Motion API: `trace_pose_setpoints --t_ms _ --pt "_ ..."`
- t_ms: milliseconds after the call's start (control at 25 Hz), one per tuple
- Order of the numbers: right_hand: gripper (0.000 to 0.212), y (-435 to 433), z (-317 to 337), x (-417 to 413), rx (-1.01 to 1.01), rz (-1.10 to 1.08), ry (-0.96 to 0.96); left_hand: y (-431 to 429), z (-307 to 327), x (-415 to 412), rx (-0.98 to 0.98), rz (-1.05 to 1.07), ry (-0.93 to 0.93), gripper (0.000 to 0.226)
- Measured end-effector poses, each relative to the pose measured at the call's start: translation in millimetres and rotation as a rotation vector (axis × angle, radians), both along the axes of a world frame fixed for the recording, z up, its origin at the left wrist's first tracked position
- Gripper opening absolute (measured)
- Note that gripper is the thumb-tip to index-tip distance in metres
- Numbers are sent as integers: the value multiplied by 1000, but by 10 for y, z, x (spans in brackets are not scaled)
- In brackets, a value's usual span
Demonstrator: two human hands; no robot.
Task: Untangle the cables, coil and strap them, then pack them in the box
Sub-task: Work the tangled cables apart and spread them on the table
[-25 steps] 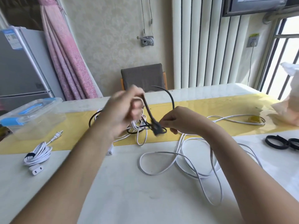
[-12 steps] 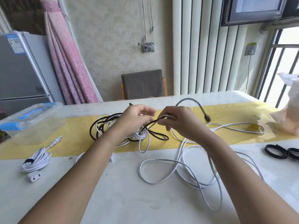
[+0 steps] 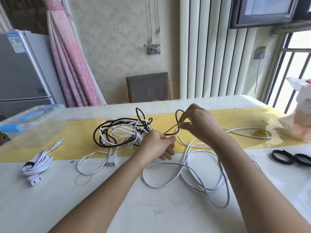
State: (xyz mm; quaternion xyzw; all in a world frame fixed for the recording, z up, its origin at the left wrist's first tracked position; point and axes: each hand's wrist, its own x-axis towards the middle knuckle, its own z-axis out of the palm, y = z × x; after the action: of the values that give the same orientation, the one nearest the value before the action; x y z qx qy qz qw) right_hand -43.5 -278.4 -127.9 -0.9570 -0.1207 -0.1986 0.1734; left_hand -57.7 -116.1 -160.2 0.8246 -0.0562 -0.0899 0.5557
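The person is working at the untangling step, judging by how things are lying: one white cable (image 3: 37, 163) is already sitting coiled and strapped on the table (image 3: 168, 207), well to the left of the tangle (image 3: 122, 132), while the tangle itself, black and white strands knotted together, is resting on the yellow runner (image 3: 235, 115). The left hand (image 3: 157, 145) is sitting just to the right of the tangle, fingers curled closed around the black cable (image 3: 170, 132) where it is leaving the knot. The right hand (image 3: 199, 122) is hovering further right of the tangle and slightly higher, thumb and forefinger pinching a small loop of that same black cable, so the two hands are gripping one strand with a short span running between them. A freed white cable (image 3: 185, 174) is sprawling in loose loops to the right of and nearer than the tangle, under the right forearm. The next move is probably calling for feeding the pinched loop back through, or drawing the black strand out steadily while the left hand is steadying the knot; hard pulling would likely be tightening it. The clear box (image 3: 36, 126), lid on, is waiting left of the tangle, and black straps (image 3: 283, 157) are lying far to its right.
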Motion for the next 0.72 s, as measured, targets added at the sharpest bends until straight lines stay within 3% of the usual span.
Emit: trace_pose_setpoints --t_ms 80,160,240,280,320,520,720 --pt "14 -74 7 12 143 33 75 -113 -44 -28 -131 10 221 34" --pt "22 -115 35 -3 257 114 162 -249 -102 -12 -563 108 468 30" --pt "25 -118 63 -28 307 177 201 -388 -140 77 -960 269 492 18" --pt "24 -122 62 -29 321 186 189 -440 -147 101 -1034 314 451 11" --pt "22 -133 50 -15 331 171 153 -465 -147 104 -1029 312 400 9" --pt "18 -234 -53 124 353 -34 6 7 181 51 -574 115 258 33" --pt "19 -240 -162 194 377 -130 1 797 844 184 -848 227 185 46"
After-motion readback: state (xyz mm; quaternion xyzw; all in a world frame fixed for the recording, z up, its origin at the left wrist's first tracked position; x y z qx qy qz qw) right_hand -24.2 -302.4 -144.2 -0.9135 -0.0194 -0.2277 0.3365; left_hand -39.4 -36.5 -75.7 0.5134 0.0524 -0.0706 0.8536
